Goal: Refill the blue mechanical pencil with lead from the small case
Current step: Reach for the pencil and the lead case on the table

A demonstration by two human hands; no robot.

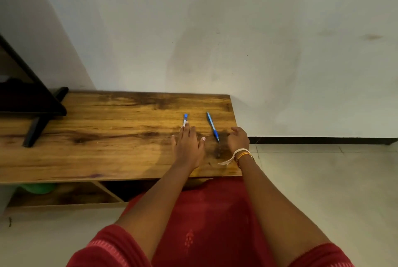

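The blue mechanical pencil (213, 126) lies on the wooden table (107, 137) near its right end, tip pointing toward me. A small blue-and-white lead case (185, 120) lies to its left. My left hand (188, 145) rests flat on the table, fingers spread, fingertips touching the near end of the case. To the right of the pencil, close to its tip, my right hand (238, 139) hovers with fingers loosely curled, holding nothing. That wrist wears thread bands.
A black TV stand foot and screen (36, 114) take up the table's left end. A white wall runs behind. The table's right edge drops to tiled floor (323, 180). Below is a shelf with a green object (38, 188).
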